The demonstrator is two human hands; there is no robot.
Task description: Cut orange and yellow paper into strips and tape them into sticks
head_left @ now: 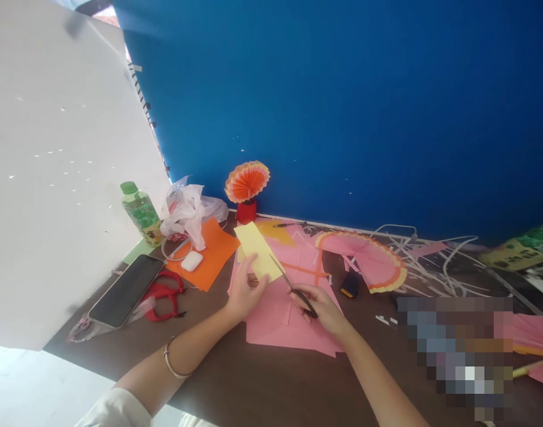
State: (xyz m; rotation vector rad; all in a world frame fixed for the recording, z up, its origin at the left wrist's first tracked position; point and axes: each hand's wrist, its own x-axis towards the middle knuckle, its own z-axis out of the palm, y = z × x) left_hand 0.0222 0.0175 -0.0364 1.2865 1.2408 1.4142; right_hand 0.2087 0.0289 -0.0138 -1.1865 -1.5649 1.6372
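Note:
My left hand (248, 289) pinches the lower end of a pale yellow strip of paper (256, 246), which is tilted over the pink sheets. In my right hand (321, 309) is a pair of scissors (305, 299) with black handles. The blades point up and left and lie along the right edge of the yellow paper; I cannot tell how far apart they are. Beneath both hands several pink paper sheets (275, 329) are stacked on the dark table. An orange strip (302, 270) crosses them.
Left are a phone (126, 290), red straps (164, 296), orange paper (215, 258), a white earbud case (191, 261), a green-capped bottle (142, 213) and a plastic bag (193, 207). An orange paper fan (248, 181) stands behind. A pink pleated fan (369, 261) and white cables (449, 261) lie right.

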